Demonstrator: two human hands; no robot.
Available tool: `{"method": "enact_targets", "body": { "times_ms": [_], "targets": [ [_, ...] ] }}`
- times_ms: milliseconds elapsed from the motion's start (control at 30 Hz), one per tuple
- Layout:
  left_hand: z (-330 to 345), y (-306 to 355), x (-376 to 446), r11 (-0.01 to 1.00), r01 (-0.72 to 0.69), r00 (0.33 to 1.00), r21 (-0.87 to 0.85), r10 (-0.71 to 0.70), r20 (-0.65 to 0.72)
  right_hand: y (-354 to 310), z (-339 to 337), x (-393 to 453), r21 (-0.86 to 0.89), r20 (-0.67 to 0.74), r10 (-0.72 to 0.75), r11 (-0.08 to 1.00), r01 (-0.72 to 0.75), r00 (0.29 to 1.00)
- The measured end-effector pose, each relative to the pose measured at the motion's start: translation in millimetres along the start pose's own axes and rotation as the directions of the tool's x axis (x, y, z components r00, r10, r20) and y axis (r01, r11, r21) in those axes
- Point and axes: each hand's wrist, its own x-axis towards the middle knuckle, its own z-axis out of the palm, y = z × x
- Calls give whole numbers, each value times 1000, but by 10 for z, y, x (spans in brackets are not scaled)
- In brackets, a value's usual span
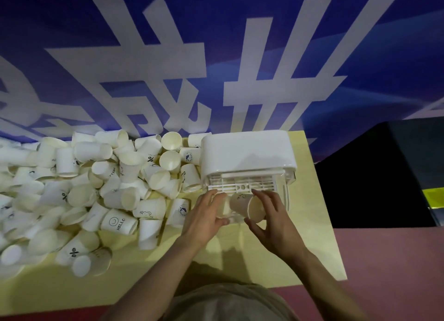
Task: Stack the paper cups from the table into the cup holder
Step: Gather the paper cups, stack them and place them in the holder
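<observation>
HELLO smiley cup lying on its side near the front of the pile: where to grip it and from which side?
Take the HELLO cup across its side wall near the middle, coming down from above. It lies on its side, so the wall faces up. Its ends are crowded by neighbouring cups, so coming in from either end looks awkward. Keep the grip light, since paper walls would likely dent.

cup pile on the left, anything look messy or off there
Yes. The loose paper cups lie in a jumbled heap on the yellow table, most tipped on their sides, a few upright or upside down. None look crushed from here. The cup holder stands square, and the right hand holds one cup at it.
</observation>
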Motion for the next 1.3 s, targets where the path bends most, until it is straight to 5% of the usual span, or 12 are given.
{"method": "enact_targets", "body": {
  "times_ms": [200,400,833,967,1100,1300],
  "targets": [
    [-237,-285,-539,997,-39,985,-61,28,-169,-295,244,93,-149,41,-45,988,51,998],
    [-326,-581,-996,991,72,961,-114,-100,-257,-371,552,252,-360,126,-7,931,52,992],
    [-395,-949,-1585,965,233,934,-119,-256,-248,-376,838,488,-440,222,169,896,-56,960],
    [-386,-1170,-1615,947,306,917,-94,-320,-239,-537,868,310,-440,129,25,897,35,991],
    [-342,-1364,-1504,937,349,919,-23,-347,-186,-921,1073,189,-368,178,-123,912,182,976],
    [-281,-1500,-1252,913,401,913,80,-392,-112,-1212,1519,323,-379,360,-34,908,180,932]
  ]
}}
